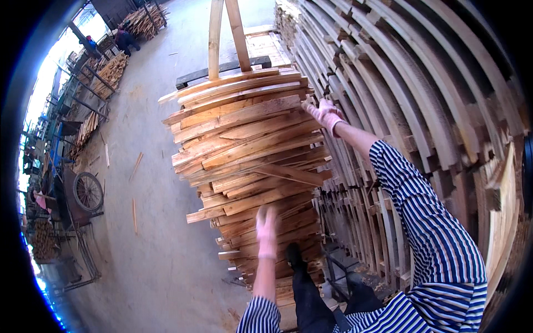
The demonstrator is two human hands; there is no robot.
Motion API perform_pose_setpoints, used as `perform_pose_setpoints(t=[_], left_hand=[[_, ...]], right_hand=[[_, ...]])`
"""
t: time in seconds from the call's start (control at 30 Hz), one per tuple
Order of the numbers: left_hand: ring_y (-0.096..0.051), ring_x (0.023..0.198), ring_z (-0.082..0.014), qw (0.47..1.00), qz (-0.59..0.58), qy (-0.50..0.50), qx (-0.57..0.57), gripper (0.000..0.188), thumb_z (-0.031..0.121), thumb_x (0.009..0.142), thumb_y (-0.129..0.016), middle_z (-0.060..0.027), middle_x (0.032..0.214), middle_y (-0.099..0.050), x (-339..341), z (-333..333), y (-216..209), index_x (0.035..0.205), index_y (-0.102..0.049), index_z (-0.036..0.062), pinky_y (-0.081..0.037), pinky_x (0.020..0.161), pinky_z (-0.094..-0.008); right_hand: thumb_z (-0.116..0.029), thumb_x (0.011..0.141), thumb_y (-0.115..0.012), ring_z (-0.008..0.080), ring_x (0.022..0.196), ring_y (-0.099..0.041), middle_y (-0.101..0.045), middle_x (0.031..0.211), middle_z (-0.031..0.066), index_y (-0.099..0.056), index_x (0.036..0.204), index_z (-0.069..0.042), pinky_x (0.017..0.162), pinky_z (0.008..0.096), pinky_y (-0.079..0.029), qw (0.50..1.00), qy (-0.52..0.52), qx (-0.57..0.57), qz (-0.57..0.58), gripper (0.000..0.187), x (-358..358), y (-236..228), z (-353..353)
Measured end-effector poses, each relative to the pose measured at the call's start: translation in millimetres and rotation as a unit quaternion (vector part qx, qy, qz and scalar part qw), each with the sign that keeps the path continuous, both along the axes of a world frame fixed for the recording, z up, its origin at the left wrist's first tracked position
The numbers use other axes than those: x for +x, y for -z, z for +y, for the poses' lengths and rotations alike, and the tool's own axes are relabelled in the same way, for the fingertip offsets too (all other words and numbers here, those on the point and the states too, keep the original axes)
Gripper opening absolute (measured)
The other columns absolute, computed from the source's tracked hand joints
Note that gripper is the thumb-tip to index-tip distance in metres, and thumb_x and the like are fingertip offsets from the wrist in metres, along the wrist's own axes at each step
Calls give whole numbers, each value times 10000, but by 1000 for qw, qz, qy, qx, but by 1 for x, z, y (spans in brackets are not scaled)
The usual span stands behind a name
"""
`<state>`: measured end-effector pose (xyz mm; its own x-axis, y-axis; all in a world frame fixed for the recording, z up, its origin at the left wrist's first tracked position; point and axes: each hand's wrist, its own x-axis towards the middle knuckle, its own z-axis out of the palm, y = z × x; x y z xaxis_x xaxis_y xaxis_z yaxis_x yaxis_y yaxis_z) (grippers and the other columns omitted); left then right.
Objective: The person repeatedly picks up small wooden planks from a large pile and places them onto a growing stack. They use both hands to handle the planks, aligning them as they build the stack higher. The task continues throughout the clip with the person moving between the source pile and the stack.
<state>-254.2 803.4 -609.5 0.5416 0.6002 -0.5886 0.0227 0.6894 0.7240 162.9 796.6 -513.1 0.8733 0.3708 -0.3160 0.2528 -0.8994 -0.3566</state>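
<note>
A tall pile of rough wooden slats lies in front of me, stacked crosswise with uneven ends. My right hand, in a pale pink glove, reaches to the right-hand ends of the upper slats. Its fingers look spread at the end of one slat, and I see no grip around it. Lower down, over the near part of the pile, my left hand is gloved in pink too. Motion smears its fingers, so whether it touches the wood is unclear.
Long boards stacked in spaced layers rise close along the right. Two upright planks stand behind the pile near a dark beam. To the left, a cart wheel and loose sticks sit on the concrete floor. A person bends far off.
</note>
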Motion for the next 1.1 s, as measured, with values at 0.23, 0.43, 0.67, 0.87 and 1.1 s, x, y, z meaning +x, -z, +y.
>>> perform_pose_setpoints(t=[0.23, 0.43, 0.67, 0.87, 1.1], left_hand=[[-537, 1216, -256, 984, 35, 53, -167, 885, 592, 798, -791, -175, 1455, -471, 151, 85, 18, 1398, -503, 8, -479, 994, -418], [-411, 1388, -409, 975, 10, 46, -218, 1193, 762, 741, -712, -225, 1567, -347, 168, 124, 47, 1566, -251, 34, -355, 1135, -616], [-321, 1449, -400, 955, -128, 99, -247, 1152, 846, 807, -520, -222, 1597, -285, 182, 106, 44, 1592, -183, 73, -262, 1178, -623], [-212, 1492, -394, 972, -154, 102, -147, 1360, 946, 647, -569, -197, 1643, -142, 96, 90, 47, 1611, -78, 122, -238, 1169, -633], [-293, 1460, -356, 987, -119, 19, -111, 1282, 880, 710, -613, -195, 1604, -260, 98, 87, 37, 1587, -179, 52, -270, 1176, -567]], right_hand=[[-946, 743, -422, 330, 1469, -348, -403, 1564, 200, -392, 1529, -48, 1209, 431, -252, 995, 40, 53, 70, 1194, 46, 48, 62], [-926, 690, -538, 339, 1492, -305, -345, 1589, 218, -353, 1538, -9, 1217, 426, -236, 980, 50, 122, 152, 1263, 63, 86, 75], [-918, 730, -504, 344, 1321, -531, -408, 1540, 260, -251, 1578, -23, 1048, 440, -433, 987, 93, 116, 65, 1259, 60, 114, 4], [-865, 784, -515, 376, 1206, -560, -604, 1250, 239, -432, 1461, 11, 1059, 435, -432, 996, 70, -1, 56, 1111, -134, 50, -51], [-681, 797, -693, 350, 1403, -367, -396, 1505, 218, -417, 1474, -37, 1168, 514, -312, 938, -200, 44, -280, 974, -129, 33, -1]])
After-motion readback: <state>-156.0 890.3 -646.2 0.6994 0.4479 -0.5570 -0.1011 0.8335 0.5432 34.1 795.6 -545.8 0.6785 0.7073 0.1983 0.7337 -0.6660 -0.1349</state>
